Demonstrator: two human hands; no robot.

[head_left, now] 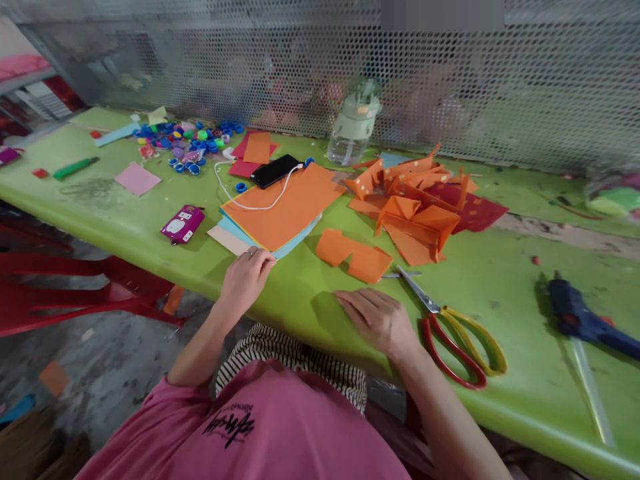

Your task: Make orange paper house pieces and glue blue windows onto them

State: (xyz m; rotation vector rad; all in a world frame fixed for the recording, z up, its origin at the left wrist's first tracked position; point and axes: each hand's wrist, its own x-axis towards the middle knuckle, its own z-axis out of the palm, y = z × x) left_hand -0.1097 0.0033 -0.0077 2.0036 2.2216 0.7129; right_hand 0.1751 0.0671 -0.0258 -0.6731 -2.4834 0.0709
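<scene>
Green table (510,280) with scissors (434,307), paper (295,207)

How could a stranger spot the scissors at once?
On the right of the green table lies a dark blue glue gun. Left of it, near the front edge, lie the scissors. Their red and yellow handles set them apart from the gun.

1. Hands: two; left hand (246,280), right hand (379,320).
2. Scissors (436,310): one pair.
3. Phone (275,171): one. White cable (257,208): one.
4. Bottle (354,127): one.
5. Glue gun (575,310): one. Clear stick (590,393): one.
6. Green pen (75,169): one.
7. Pink paper square (137,179): one.
8. Blue rings (241,191) lying beside the phone: two. Rings within the pile (200,139): many, overlapping; exact count unreadable.
9. Folded orange pieces (420,217): several, overlapping; exact count unreadable.
</scene>
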